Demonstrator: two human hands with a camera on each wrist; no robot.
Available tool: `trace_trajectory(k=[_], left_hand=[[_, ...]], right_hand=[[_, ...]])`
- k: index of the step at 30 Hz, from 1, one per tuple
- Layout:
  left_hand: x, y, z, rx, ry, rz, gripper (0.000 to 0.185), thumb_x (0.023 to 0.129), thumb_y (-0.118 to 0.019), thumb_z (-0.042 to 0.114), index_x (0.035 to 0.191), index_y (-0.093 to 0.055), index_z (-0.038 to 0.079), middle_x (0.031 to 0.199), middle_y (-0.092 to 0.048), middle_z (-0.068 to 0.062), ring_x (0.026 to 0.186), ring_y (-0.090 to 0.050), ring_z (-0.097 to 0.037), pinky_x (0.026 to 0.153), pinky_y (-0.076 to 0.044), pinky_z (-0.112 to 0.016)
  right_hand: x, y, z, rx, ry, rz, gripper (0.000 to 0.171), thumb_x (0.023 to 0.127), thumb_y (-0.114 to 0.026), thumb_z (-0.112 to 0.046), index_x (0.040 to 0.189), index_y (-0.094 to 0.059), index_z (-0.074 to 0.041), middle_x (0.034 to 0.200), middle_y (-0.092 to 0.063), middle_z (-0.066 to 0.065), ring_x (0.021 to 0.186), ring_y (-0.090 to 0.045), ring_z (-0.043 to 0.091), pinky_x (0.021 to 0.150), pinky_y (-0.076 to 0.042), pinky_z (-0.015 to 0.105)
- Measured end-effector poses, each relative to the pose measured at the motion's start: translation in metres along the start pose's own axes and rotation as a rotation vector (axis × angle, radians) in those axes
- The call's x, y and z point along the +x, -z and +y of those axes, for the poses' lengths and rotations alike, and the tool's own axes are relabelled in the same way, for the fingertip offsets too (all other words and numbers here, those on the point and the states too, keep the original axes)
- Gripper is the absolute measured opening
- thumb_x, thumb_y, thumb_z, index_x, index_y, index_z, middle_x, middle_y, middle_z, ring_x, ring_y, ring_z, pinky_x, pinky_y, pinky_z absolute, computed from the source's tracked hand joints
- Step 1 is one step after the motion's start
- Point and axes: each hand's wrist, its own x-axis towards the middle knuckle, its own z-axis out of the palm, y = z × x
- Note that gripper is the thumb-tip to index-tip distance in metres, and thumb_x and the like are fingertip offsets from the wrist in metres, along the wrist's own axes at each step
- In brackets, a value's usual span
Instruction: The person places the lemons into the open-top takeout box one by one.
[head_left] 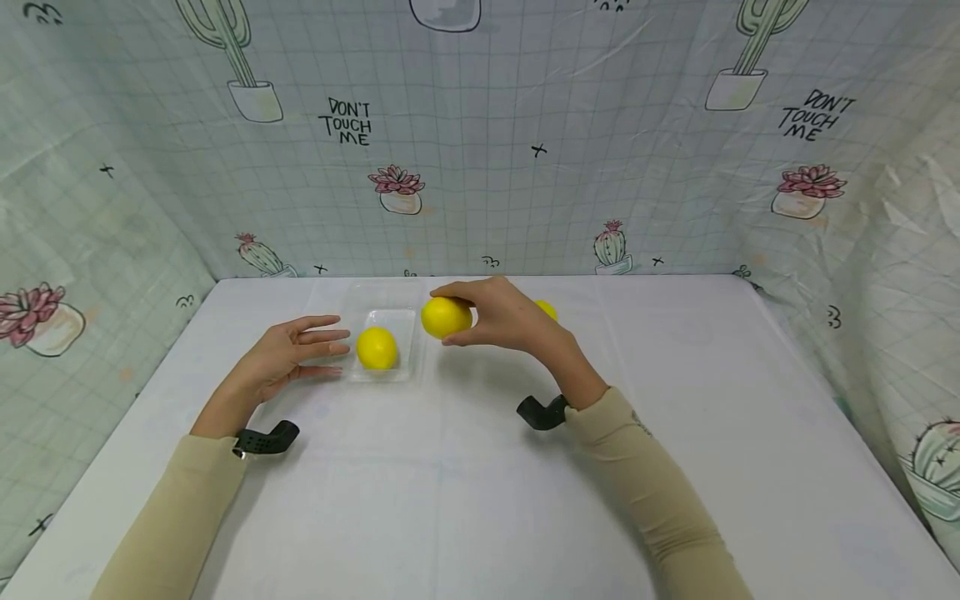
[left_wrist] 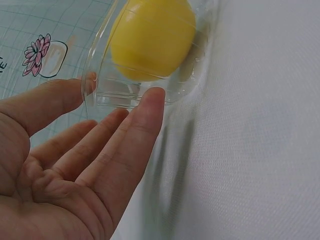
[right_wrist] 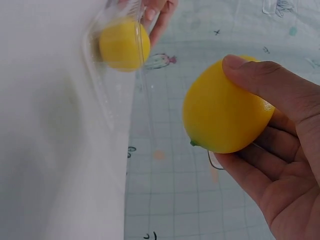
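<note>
My right hand (head_left: 510, 317) grips a yellow lemon (head_left: 446, 317) between thumb and fingers, holding it above the table just right of a clear plastic box. Its small green tip shows in the right wrist view, where the lemon (right_wrist: 225, 112) is seen up close. Inside the clear box (head_left: 405, 367) lies another lemon (head_left: 377, 348). My left hand (head_left: 288, 354) is at the box's left side with its fingers extended. In the left wrist view the fingertips (left_wrist: 152, 100) are right at the box wall; whether they touch it I cannot tell.
A third lemon (head_left: 547, 309) sits on the white table (head_left: 465, 500) behind my right hand, mostly hidden by it. The box's clear lid (head_left: 386, 289) appears folded back behind it. A patterned cloth (head_left: 480, 142) rises along the table's back and sides.
</note>
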Motion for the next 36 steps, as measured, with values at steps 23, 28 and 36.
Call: trace_trajectory(k=[23, 28, 36], left_hand=[[0.000, -0.001, 0.001, 0.002, 0.020, 0.006, 0.077, 0.100, -0.068, 0.014, 0.161, -0.022, 0.004, 0.159, -0.036, -0.025, 0.115, -0.069, -0.018, 0.092, -0.060, -0.040], [0.001, -0.001, 0.001, 0.002, 0.019, 0.007, 0.077, 0.100, -0.067, 0.015, 0.161, -0.023, 0.004, 0.159, -0.037, -0.025, 0.115, -0.069, -0.017, 0.092, -0.060, -0.040], [0.001, 0.000, 0.001, 0.007, 0.018, 0.005, 0.077, 0.099, -0.068, 0.016, 0.161, -0.023, 0.004, 0.158, -0.036, -0.025, 0.115, -0.069, -0.017, 0.091, -0.060, -0.039]], right_hand=[[0.028, -0.009, -0.005, 0.124, 0.074, 0.074, 0.065, 0.082, -0.088, -0.027, 0.140, -0.063, -0.010, 0.133, -0.068, 0.003, 0.118, -0.065, 0.015, 0.103, -0.052, 0.025], [0.033, -0.014, 0.001, 0.147, 0.081, 0.091, 0.066, 0.080, -0.089, -0.025, 0.139, -0.063, -0.011, 0.133, -0.068, 0.003, 0.120, -0.064, 0.015, 0.103, -0.052, 0.023], [0.045, -0.021, 0.006, 0.210, 0.052, 0.076, 0.067, 0.082, -0.088, -0.029, 0.141, -0.062, -0.013, 0.136, -0.067, 0.001, 0.123, -0.063, 0.013, 0.104, -0.049, 0.020]])
